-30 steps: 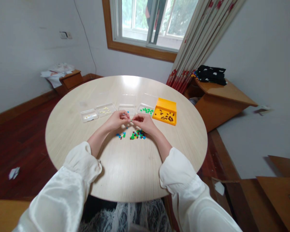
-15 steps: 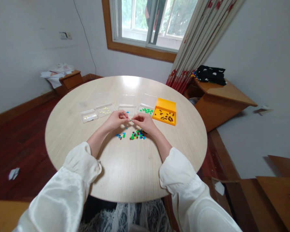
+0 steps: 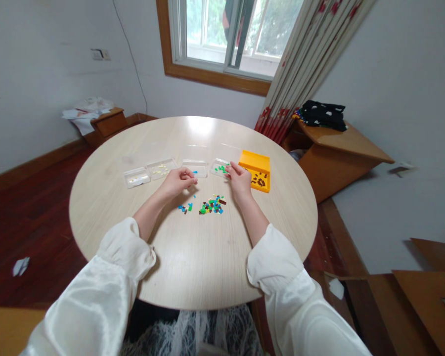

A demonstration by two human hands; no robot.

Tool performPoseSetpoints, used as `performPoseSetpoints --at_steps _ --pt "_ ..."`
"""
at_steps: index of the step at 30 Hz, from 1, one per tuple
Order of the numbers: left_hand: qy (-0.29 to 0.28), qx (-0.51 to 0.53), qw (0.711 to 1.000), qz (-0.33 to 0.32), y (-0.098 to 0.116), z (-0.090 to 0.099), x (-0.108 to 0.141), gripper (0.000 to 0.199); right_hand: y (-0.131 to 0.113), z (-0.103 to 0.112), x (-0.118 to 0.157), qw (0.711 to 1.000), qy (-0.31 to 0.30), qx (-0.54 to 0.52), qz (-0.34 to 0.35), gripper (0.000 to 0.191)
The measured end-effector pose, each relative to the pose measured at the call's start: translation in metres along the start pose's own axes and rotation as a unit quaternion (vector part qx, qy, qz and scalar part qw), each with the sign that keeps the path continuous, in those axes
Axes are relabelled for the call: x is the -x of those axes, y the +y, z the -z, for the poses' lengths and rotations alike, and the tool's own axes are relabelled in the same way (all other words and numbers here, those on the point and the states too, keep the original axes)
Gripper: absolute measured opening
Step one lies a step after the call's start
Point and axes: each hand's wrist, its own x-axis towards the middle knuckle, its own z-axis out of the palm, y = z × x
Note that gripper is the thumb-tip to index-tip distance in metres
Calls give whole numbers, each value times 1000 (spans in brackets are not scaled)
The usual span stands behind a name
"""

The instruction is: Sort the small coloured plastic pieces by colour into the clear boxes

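Observation:
My right hand (image 3: pixel 240 180) hangs over the right edge of a clear tray (image 3: pixel 212 170) of green bricks (image 3: pixel 220 169). Its thumb and fingers are drawn together there; whether a green piece sits between them is unclear against the bricks below. My left hand (image 3: pixel 178 182) rests its pinched fingertips in front of another clear tray (image 3: pixel 202 174), which has a blue brick (image 3: pixel 195 172) in it. What that pinch holds, if anything, is too small to name. Nearer me lies a mixed pile of small bricks (image 3: pixel 212 205), with a smaller cluster (image 3: pixel 185 208) to its left.
An orange case (image 3: pixel 255 159) with dark brown bricks stands open, partly behind my right hand. Toward the left are a clear tray of pale bricks (image 3: pixel 160 171) and a smaller clear box (image 3: pixel 128 182). All stand on a round wooden table (image 3: pixel 193 262).
My right hand has parted from the left, moving right and away from me to the green bricks' tray. A green piece showed between the fingertips before. My left hand has barely moved.

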Motion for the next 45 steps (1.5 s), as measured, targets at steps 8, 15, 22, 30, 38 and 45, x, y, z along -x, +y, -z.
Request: performPoseSetpoints --at_steps 8,15,22,30,38,45 --pt "-59 -56 996 -21 6 -1 4 9 -5 -4 4 999 6 -30 -32 39" --pt "-187 -157 968 -54 8 -6 10 13 -14 -3 10 999 -10 -15 -38 30" --pt "-333 -153 930 0 16 13 12 19 -20 -9 26 984 -176 20 -15 17" --pt "-351 -191 917 -9 21 23 12 22 -20 -11 28 980 -197 32 -13 15" --pt "-345 -195 918 10 15 23 10 15 -21 -11 29 976 -214 45 0 14" --pt "-217 -144 965 -11 9 11 7 12 -24 -11 33 967 -251 42 -1 13"
